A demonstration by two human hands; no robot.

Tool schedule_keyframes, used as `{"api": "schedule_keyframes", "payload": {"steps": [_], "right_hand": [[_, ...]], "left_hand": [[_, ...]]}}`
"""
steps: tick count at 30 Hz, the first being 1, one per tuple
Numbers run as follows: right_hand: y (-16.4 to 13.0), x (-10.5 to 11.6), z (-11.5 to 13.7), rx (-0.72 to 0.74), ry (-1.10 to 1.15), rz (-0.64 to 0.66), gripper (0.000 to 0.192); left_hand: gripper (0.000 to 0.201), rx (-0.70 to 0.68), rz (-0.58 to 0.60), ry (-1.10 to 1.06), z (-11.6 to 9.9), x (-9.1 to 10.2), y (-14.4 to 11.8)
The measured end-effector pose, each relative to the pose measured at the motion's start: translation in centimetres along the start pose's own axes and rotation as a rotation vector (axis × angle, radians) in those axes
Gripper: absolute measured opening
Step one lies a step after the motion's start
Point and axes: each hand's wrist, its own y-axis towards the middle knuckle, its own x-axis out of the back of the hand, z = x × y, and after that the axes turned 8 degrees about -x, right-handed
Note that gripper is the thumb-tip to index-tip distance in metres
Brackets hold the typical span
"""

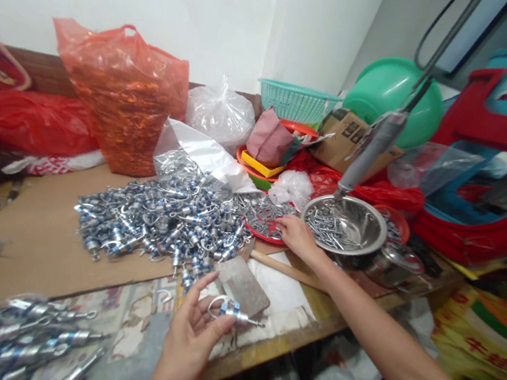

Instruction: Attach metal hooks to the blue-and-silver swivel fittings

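Note:
My left hand (191, 332) pinches a small silver metal hook fitting (233, 309) with a curved loop, a blue band and a thin threaded end. It is held just in front of a grey rectangular block (243, 285) on the table. Over a red plate (264, 234) of small grey metal pieces (266, 213), my right hand (297, 237) has its fingertips drawn together among the pieces. Whatever is between them is too small to make out. A big heap of similar hook fittings (158, 220) spreads behind my left hand, and more fittings (24, 345) lie at the left.
Beside my right wrist stands a steel bowl (368, 223) with metal pins. A wooden-handled tool (284, 268) lies under my right forearm. An orange bag (130, 100), a clear bag (221, 115) and a green basin (392, 99) line the back. A grey-handled lever (371, 147) slants above the bowl.

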Motion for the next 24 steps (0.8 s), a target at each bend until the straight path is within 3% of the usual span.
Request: {"api": "schedule_keyframes", "payload": {"steps": [3, 5, 10, 13, 19, 24], "right_hand": [[3.3, -1.4, -1.5, -0.066, -0.113, 0.093, 0.017], [4.1, -2.2, -1.9, -0.086, -0.155, 0.137, 0.024], [4.1, -2.6, -2.2, -0.096, -0.088, 0.133, 0.016], [3.4, -2.0, -2.2, -0.09, 0.063, 0.085, 0.023], [-1.4, -1.1, 0.3, -0.039, 0.44, 0.174, 0.02], [-7.3, -0.8, 2.8, -0.136, 1.021, 0.454, 0.023]], "left_hand": [[0.069, 0.016, 0.016, -0.042, -0.5, 0.2, -0.1], [0.068, 0.023, 0.05, -0.06, -0.5, 0.3, 0.0], [0.068, 0.062, 0.195, -0.107, -0.2, 0.9, 0.7], [0.068, 0.109, 0.293, -0.094, -0.6, 1.3, 1.3], [0.073, 0.206, 0.409, -0.008, -2.1, 1.5, 2.7], [0.083, 0.243, 0.401, 0.009, -2.4, 1.3, 3.1]]}}
